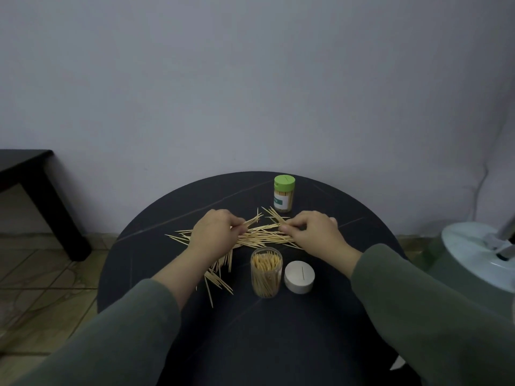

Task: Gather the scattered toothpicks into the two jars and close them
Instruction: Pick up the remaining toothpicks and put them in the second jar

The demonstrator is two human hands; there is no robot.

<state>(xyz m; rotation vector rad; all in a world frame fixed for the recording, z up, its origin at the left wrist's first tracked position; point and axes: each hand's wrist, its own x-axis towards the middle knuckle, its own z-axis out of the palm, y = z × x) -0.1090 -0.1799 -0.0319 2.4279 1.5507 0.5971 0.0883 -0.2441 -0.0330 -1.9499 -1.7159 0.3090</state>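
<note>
- Head view: thin pale wooden toothpicks are pinched by left hand and right hand (fingers curled).
- Open clear plastic jar stands beside round white lid.

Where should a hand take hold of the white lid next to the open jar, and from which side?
Grip the white lid around its round side wall, coming from above with thumb and fingers on opposite sides. It lies flat on the table, right of the open jar, so its right and near sides look the freest.
</note>
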